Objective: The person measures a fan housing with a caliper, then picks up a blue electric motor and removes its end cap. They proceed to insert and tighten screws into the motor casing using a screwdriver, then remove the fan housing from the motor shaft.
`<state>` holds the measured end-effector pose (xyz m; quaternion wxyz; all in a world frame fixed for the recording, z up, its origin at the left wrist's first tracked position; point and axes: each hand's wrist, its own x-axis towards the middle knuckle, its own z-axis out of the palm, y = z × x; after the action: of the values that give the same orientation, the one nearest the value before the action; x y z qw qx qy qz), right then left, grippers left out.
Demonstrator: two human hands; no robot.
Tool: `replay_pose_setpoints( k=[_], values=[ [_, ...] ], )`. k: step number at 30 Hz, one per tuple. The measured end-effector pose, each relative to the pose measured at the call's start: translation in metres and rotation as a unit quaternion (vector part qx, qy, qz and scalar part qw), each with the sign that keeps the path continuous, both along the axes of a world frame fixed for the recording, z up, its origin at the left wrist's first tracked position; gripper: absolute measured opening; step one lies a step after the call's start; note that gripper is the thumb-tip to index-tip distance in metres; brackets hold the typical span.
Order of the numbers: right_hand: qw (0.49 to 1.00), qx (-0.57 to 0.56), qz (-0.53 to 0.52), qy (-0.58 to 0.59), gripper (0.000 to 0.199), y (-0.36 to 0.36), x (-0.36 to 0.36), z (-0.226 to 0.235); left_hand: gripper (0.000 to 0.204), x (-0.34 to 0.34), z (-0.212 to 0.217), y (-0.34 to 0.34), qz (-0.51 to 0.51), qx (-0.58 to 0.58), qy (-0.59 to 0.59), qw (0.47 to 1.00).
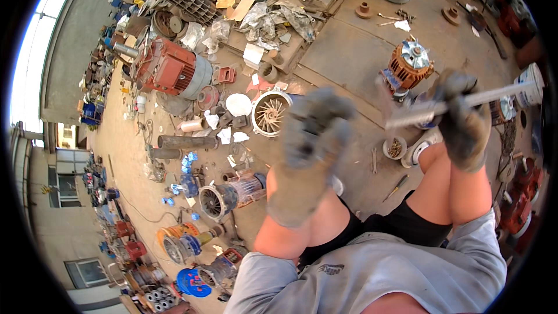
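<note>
Left hand (317,134) hovers; right hand (465,125) holds metal tool (415,114) crosswise, pointing left.

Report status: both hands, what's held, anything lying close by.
Right hand: gloved, closed on a long metal tool. Left hand: gloved, raised, blurred; grip unclear. Bowl of small parts and a screwdriver lie below.

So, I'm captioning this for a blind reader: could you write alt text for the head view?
A gloved right hand grips a long grey metal tool; the gloved left hand is raised and blurred, its contents unclear. An orange motor stands nearby, with a large red motor among scattered parts on the workshop floor.
</note>
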<state>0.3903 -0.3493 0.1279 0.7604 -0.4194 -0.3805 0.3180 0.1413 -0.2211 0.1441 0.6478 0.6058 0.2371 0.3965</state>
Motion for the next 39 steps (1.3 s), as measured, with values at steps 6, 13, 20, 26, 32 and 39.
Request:
replay_pose_setpoints(
  k=[6,13,20,26,32,39],
  values=[
    [0.99,0.011,-0.116,0.084,0.036,0.014,0.036,-0.003,0.078,-0.062,-0.018,0.12,0.244,0.245,0.184,0.92],
    [0.993,-0.011,-0.116,0.03,0.038,0.005,0.049,-0.006,0.078,-0.041,-0.071,0.205,0.328,0.508,0.478,0.637],
    [0.992,-0.037,-0.123,0.0,0.038,0.001,0.052,-0.011,0.079,-0.007,-0.264,0.203,0.143,0.342,0.654,0.659],
    [0.995,-0.023,-0.096,0.02,0.037,0.016,0.047,-0.006,0.072,-0.097,-0.293,0.269,0.134,0.408,0.464,0.775],
    [0.987,-0.041,-0.131,0.08,0.035,0.016,0.036,0.004,0.072,-0.102,-0.206,0.226,-0.034,0.417,0.471,0.777],
    [0.989,-0.05,-0.106,0.089,0.032,0.016,0.03,0.005,0.068,-0.111,-0.198,0.201,-0.056,0.424,0.552,0.716]
  ],
)
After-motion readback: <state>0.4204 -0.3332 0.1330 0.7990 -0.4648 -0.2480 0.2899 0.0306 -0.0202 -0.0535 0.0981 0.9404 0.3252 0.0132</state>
